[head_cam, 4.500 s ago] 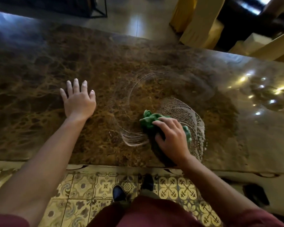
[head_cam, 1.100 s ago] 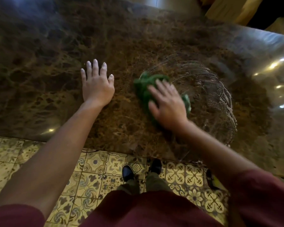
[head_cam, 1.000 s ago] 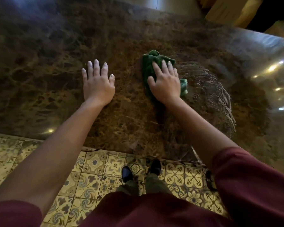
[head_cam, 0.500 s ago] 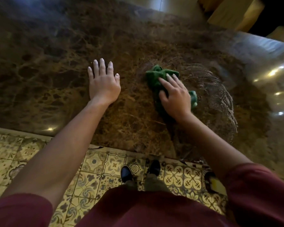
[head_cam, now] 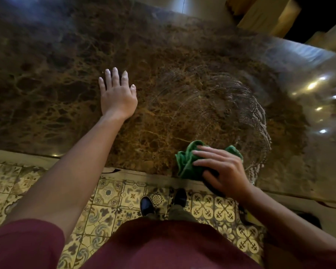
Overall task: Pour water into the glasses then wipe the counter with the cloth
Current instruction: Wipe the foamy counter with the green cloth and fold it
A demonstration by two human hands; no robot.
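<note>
A crumpled green cloth lies at the near edge of the brown marble counter. My right hand covers the cloth, fingers spread over it and thumb curled under its near side, holding it. My left hand rests flat on the counter to the left, fingers straight. Wet circular wipe streaks arc across the marble above and right of the cloth. No glasses or water vessel are in view.
The counter's near edge runs just in front of me, with patterned floor tiles and my shoes below it. Yellow-covered furniture stands beyond the far edge at the upper right. Light reflections glare on the counter's right side.
My right hand has swept the cloth from the middle of the counter down toward the near edge. My left hand has stayed pressed flat in the same place.
</note>
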